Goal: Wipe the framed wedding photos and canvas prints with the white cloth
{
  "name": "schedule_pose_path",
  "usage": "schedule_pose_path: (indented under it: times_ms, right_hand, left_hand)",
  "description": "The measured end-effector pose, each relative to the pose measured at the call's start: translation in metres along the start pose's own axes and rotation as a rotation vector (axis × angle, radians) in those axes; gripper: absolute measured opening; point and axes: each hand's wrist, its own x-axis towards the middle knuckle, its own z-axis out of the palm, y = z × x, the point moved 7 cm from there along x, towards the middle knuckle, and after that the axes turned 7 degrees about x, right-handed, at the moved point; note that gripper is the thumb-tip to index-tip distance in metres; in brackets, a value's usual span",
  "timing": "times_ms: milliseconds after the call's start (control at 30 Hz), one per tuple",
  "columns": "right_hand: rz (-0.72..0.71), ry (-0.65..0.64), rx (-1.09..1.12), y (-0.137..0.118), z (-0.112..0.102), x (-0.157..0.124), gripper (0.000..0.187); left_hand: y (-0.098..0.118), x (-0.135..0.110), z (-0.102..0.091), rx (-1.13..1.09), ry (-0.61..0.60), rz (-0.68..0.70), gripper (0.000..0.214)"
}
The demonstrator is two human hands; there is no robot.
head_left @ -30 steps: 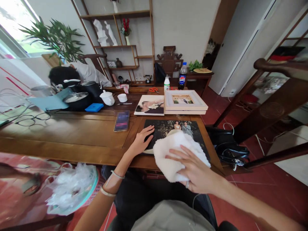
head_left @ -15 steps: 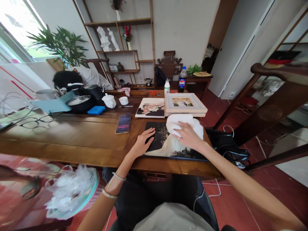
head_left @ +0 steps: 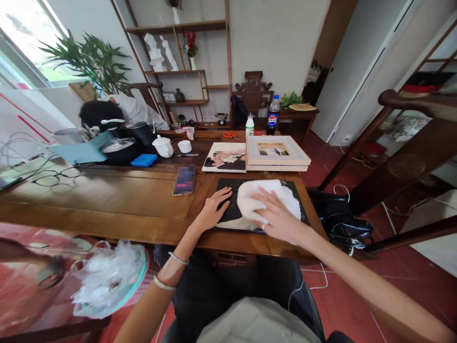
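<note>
A dark photo panel (head_left: 227,213) with a pale dress-like shape in its picture lies flat at the table's front edge. My left hand (head_left: 215,207) rests on the panel's left edge, fingers stretched out and holding nothing. Over the panel's middle and right, my right hand (head_left: 276,214) presses on a bunched white towel (head_left: 285,193), gripping it from above with its fingers over the cloth. The towel hides much of the picture. Just behind lie a white-framed photo (head_left: 300,157) stacked on another frame and an unframed photo print (head_left: 224,164).
On the wooden table (head_left: 143,200) are a phone (head_left: 184,179), a blue box (head_left: 144,160), a white teapot (head_left: 163,146), orange-handled scissors (head_left: 230,135), a white bottle (head_left: 250,125) and a cola bottle (head_left: 273,116). A person (head_left: 134,112) leans down at the far left. A bag-lined basket (head_left: 137,286) stands below.
My right hand has drawn the towel toward me and a little left across the panel, spreading it over more of the picture. My left hand stays at the panel's left edge.
</note>
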Motion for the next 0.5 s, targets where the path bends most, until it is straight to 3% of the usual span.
schedule_pose_path:
  times_ms: [133,267,367,500]
  right_hand:
    - [0.108,0.007,-0.087,0.050,-0.008,0.037,0.030]
    - [0.180,-0.011,-0.150,0.073,-0.010,0.060,0.039]
    - [0.161,-0.024,-0.162,0.061,-0.009,0.058,0.035]
    - [0.044,-0.078,-0.140,0.007,0.003,0.029,0.040]
  left_hand:
    - [0.000,0.000,-0.001,0.005,0.008,0.004,0.037]
    - [0.000,0.000,-0.001,0.005,0.011,0.003,0.037]
    - [0.002,0.000,-0.001,-0.002,0.015,0.001,0.036]
    - [0.002,0.001,-0.001,-0.012,0.014,-0.014,0.036]
